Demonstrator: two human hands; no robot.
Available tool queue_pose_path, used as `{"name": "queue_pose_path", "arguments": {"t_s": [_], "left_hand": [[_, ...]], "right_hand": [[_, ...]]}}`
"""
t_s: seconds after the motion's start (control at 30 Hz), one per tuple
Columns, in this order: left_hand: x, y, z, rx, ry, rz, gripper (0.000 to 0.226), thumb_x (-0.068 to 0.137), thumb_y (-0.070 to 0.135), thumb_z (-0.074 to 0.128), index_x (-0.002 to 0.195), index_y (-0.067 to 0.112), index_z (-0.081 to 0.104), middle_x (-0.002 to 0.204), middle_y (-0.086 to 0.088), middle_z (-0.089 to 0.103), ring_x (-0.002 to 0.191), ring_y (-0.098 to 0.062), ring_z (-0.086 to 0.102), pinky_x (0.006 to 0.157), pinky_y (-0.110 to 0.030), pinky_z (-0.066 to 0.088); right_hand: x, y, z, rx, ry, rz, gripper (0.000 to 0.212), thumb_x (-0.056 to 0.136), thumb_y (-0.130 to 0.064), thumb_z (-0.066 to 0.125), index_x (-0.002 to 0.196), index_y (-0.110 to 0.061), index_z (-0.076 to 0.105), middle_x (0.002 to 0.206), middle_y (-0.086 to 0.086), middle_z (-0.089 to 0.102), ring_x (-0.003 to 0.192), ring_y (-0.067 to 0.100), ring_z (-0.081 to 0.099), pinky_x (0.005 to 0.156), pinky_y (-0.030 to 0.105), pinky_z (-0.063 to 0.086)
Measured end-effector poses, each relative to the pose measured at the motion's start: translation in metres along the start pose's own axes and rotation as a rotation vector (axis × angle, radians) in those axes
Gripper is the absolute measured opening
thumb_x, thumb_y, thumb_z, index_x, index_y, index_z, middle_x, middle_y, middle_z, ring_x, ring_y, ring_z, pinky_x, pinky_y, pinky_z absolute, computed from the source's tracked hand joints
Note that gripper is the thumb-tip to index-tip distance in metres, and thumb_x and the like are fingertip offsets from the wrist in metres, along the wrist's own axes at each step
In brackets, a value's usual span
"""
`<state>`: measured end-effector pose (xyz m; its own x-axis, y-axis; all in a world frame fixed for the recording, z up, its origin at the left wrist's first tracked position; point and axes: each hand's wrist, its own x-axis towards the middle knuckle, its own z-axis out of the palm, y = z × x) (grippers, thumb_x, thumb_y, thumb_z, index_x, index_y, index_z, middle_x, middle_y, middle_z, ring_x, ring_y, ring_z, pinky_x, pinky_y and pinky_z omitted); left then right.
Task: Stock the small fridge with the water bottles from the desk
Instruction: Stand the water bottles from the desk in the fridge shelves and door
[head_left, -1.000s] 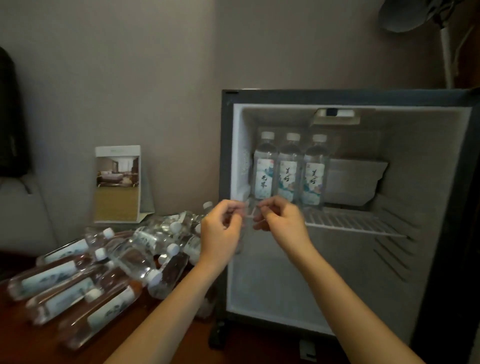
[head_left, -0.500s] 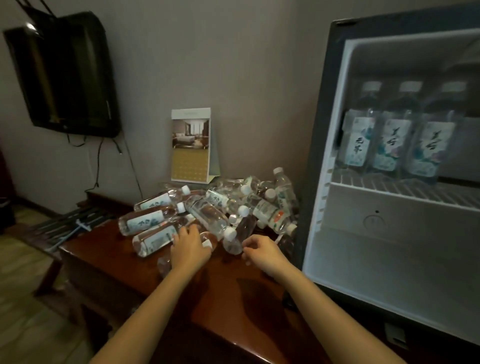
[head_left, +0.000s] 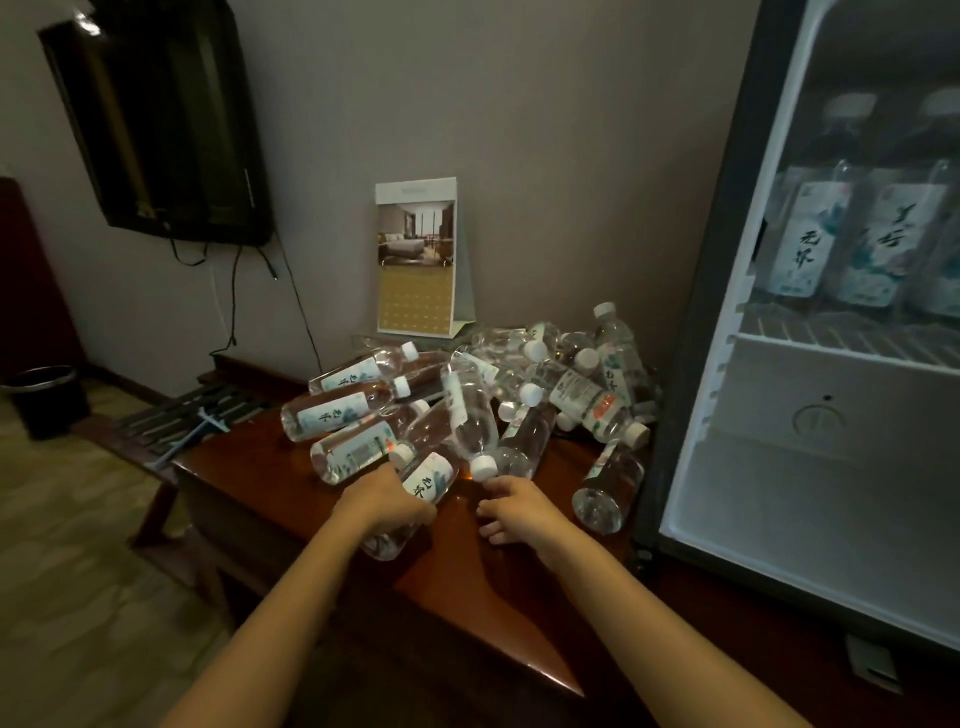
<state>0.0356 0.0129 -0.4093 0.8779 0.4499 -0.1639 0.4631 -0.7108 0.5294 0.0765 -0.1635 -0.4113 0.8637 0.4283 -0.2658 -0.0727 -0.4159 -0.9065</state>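
A heap of several clear water bottles (head_left: 457, 395) with white caps lies on the reddish wooden desk (head_left: 483, 587). My left hand (head_left: 382, 501) is closed around one labelled bottle (head_left: 428, 480) at the front of the heap. My right hand (head_left: 511, 506) sits just right of it, fingers curled near the white cap of another bottle (head_left: 470, 415); no bottle is in its grasp. The small fridge (head_left: 831, 467) stands open on the right, with upright bottles (head_left: 852, 228) on its wire shelf.
A standing calendar card (head_left: 418, 260) leans by the wall behind the heap. A wall-mounted TV (head_left: 161, 119) hangs at upper left, cables trailing below. A black bin (head_left: 44, 400) and a luggage rack (head_left: 182, 415) stand left of the desk.
Both hands left the fridge shelf and came down to the bottle heap. My left hand has closed on a bottle; my right hand has moved closer to a cap. The camera moved nearer.
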Motion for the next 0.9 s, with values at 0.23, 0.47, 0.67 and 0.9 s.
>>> {"name": "queue_pose_path", "arguments": {"t_s": [0.23,0.47,0.67,0.9], "left_hand": [[-0.017,-0.014,0.000,-0.378,-0.084,-0.032,0.055,0.063,0.024,0.080,0.106,0.013,0.048,0.093,-0.002,0.058,0.081,-0.017,0.060,0.060,-0.027,0.050],[-0.035,-0.018,0.008,-0.574,-0.118,0.053,0.059,0.064,0.029,0.080,0.112,0.021,0.047,0.100,0.001,0.061,0.088,-0.018,0.063,0.066,-0.031,0.052],[-0.049,-0.001,0.019,-0.689,-0.091,0.208,0.063,0.067,0.029,0.082,0.109,0.033,0.035,0.091,0.019,0.049,0.081,0.000,0.053,0.053,-0.011,0.042],[-0.075,0.041,0.030,-0.898,-0.185,0.420,0.063,0.068,0.033,0.078,0.119,0.035,0.042,0.112,0.008,0.061,0.094,-0.010,0.066,0.067,-0.021,0.053]], "right_hand": [[-0.012,0.002,0.006,0.099,-0.049,0.036,0.022,0.093,-0.007,0.050,0.113,-0.004,0.059,0.096,0.007,0.062,0.070,0.010,0.059,0.063,0.018,0.052],[-0.023,0.004,0.005,0.104,-0.044,0.045,0.018,0.094,-0.008,0.049,0.108,-0.013,0.060,0.109,0.005,0.059,0.077,0.012,0.063,0.067,0.019,0.053],[-0.039,0.004,-0.009,0.129,-0.085,0.026,0.034,0.091,-0.011,0.055,0.125,-0.016,0.054,0.106,0.005,0.064,0.077,0.013,0.067,0.070,0.023,0.056],[-0.062,-0.004,-0.038,0.256,-0.069,-0.173,0.036,0.090,-0.028,0.059,0.124,-0.023,0.049,0.106,0.001,0.068,0.089,0.015,0.068,0.085,0.032,0.054]]}}
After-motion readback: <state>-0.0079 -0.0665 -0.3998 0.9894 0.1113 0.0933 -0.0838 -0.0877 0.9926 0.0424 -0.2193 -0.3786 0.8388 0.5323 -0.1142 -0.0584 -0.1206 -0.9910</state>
